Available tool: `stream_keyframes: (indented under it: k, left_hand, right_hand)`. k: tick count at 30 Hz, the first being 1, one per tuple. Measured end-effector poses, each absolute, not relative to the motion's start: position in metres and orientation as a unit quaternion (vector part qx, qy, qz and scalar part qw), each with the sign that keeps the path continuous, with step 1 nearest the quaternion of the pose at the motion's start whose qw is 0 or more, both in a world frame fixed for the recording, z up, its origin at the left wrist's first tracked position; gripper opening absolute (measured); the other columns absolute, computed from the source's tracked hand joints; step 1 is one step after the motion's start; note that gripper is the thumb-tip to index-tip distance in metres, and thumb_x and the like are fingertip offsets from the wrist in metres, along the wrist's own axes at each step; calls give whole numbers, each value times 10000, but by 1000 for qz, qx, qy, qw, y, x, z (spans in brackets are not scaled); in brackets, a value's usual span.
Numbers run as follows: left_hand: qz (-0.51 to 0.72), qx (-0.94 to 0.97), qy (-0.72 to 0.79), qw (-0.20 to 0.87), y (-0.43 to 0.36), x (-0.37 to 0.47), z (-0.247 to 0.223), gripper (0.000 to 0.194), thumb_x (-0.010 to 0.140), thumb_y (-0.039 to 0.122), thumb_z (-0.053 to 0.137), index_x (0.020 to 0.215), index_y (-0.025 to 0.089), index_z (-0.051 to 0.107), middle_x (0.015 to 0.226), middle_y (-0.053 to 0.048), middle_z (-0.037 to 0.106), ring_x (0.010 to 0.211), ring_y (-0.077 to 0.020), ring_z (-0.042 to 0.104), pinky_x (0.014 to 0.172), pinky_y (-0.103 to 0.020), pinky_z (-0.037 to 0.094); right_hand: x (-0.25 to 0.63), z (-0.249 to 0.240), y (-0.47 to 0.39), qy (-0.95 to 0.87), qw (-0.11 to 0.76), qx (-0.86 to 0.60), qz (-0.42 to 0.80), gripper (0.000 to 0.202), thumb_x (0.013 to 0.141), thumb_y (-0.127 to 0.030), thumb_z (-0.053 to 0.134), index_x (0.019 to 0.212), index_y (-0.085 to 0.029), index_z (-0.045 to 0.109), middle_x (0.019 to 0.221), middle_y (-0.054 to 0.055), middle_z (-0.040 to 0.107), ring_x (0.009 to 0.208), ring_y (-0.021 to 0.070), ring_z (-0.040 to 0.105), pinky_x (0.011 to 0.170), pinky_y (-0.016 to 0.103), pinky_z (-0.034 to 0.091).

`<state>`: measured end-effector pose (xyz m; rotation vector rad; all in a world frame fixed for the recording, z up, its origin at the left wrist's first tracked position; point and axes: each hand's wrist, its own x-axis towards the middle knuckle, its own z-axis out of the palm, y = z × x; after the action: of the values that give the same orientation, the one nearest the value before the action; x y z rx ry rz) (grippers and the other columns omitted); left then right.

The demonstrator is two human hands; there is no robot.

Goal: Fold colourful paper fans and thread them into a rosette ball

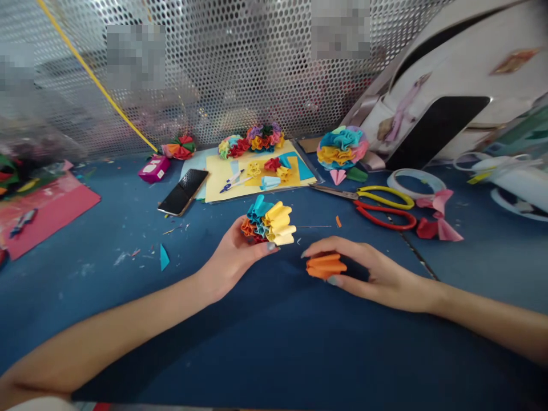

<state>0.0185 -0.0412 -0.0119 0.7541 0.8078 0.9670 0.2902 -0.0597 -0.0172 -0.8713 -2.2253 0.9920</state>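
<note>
A bunch of pleated paper pieces (pixel 278 222) in blue, yellow, orange and red sits in the grip of my left hand (pixel 240 251), above the dark blue table. To its right, my right hand (pixel 372 268) has thumb and fingers around a pleated orange paper piece (pixel 326 266). A gap separates the orange piece from the bunch. A thin line like a thread or wire (pixel 314 226) runs rightward from the yellow side of the bunch. Behind the hands, small folded paper pieces (pixel 270 182) lie on yellow sheets (pixel 218 185).
Scissors (pixel 379 205) and a tape roll (pixel 417 181) lie at the right, near pink paper pieces (pixel 445 217). A phone (pixel 183 192) and purple box (pixel 154 169) are back left. Finished paper balls (pixel 342 147) line the perforated metal panel (pixel 240 68). A pale bag (pixel 462 63) stands back right.
</note>
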Motion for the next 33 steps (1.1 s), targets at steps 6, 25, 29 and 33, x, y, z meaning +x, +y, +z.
stream_keyframes:
  k: [6, 25, 29, 33]
  left_hand:
    - [402, 374, 392, 738, -50, 24, -9, 675, 617, 78, 944, 1217, 176, 650, 1256, -109, 718, 1267, -336, 649, 1188, -550, 425]
    - [379, 227, 274, 854, -55, 25, -12, 244, 1002, 254, 614, 1216, 164, 686, 1299, -144, 724, 1314, -355, 630, 1196, -690, 392]
    - [383, 218, 277, 854, -53, 24, -13, 277, 1001, 258, 609, 1255, 170, 672, 1307, -151, 721, 1357, -368, 598, 1196, -679, 400]
    - [400, 224, 271, 846, -52, 24, -13, 307, 988, 252, 627, 1280, 164, 660, 1334, -160, 706, 1359, -372, 596, 1199, -662, 406]
  right_hand:
    - [283, -18, -70, -811, 267, -309, 418, 408, 1016, -394, 600, 1411, -296, 564, 1298, 58, 718, 1146, 213, 721, 945, 295, 594]
    - [286, -28, -66, -748, 362, -370, 416, 297, 1054, -415, 539, 1314, -279, 585, 1168, 61, 672, 885, 169, 689, 770, 286, 580]
    - [282, -24, -65, -714, 382, -375, 451, 282, 1046, -414, 553, 1273, -251, 593, 1112, 78, 684, 859, 172, 671, 721, 282, 589]
    - [276, -18, -64, -670, 389, -361, 519, 295, 1020, -422, 593, 1254, -244, 609, 1085, 80, 692, 832, 173, 656, 724, 297, 589]
